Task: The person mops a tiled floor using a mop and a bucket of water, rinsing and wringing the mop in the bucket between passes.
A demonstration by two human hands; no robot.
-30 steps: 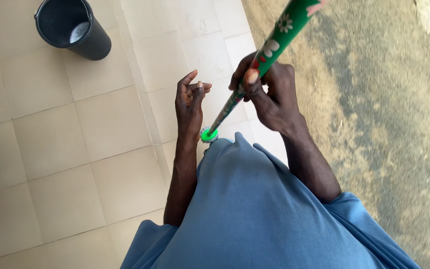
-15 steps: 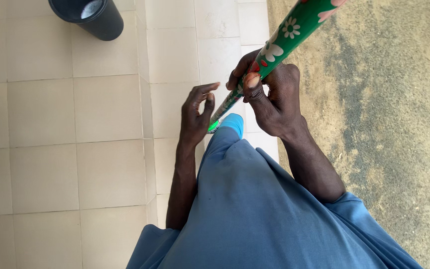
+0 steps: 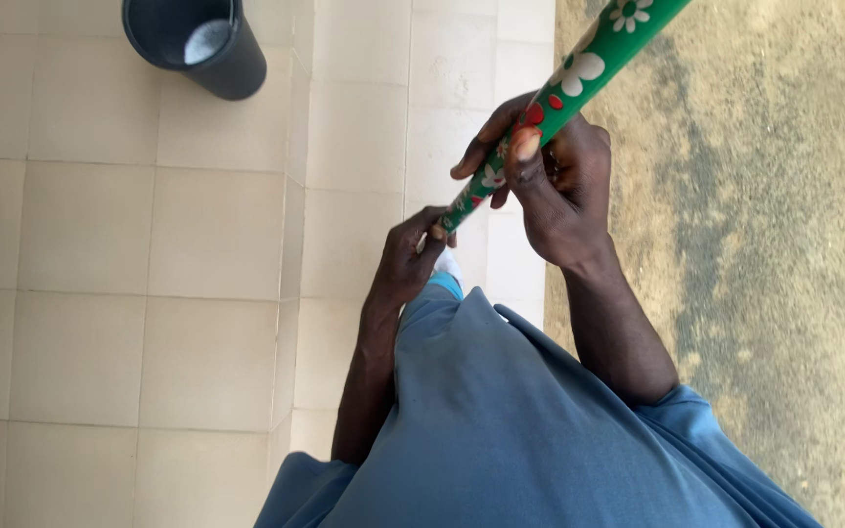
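Observation:
A long green stick [image 3: 579, 73] with white flowers and red dots slants from the upper right down to the middle of the view. My right hand [image 3: 559, 186] grips it partway along. Lower down, my left hand [image 3: 413, 256] is closed around the stick's bottom end, hiding its bright green cap. Both arms reach out over my blue shirt [image 3: 511, 420].
A black bucket [image 3: 198, 39] with something pale inside stands on the cream tiled floor [image 3: 149, 293] at the top left. A tiled step edge [image 3: 295, 196] runs down the middle. Rough sandy concrete ground [image 3: 784, 244] fills the right side.
My left hand, open beside the stick a second ago, has closed on its lower end, covering the green cap. The view has shifted, moving the bucket toward the top.

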